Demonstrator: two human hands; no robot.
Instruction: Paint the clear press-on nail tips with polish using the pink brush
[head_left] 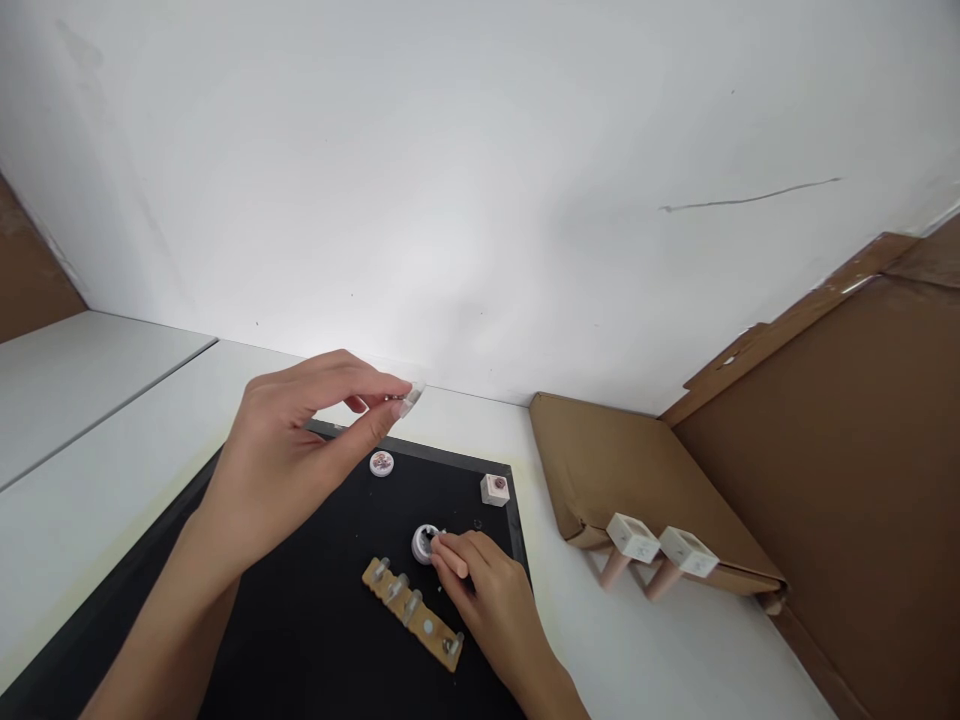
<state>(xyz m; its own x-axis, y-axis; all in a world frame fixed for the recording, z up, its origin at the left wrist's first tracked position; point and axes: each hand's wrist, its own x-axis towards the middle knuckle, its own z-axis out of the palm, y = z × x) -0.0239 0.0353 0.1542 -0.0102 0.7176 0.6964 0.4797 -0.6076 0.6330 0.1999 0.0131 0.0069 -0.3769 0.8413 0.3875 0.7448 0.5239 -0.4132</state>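
My left hand (300, 450) is raised above the back of a black mat, thumb and fingertips pinched on a small clear plastic piece (411, 400). Lower down, my right hand (491, 595) has its fingers drawn together at the rim of a small round white jar (417, 546). Whatever those fingertips hold, if anything, is hidden. Beside the jar lies a wavy-edged tan strip (399, 604) with several clear pieces standing on it and a pale round spot. Behind the jar is a round white lid (382, 463) with a printed picture.
A small white cube (494, 490) with a dark round mark sits near the mat's (300, 630) back right corner. To the right, two white block-headed stamps (632, 538) with wooden handles lean against a flat cardboard box (637, 460). A white wall (450, 200) rises behind the table.
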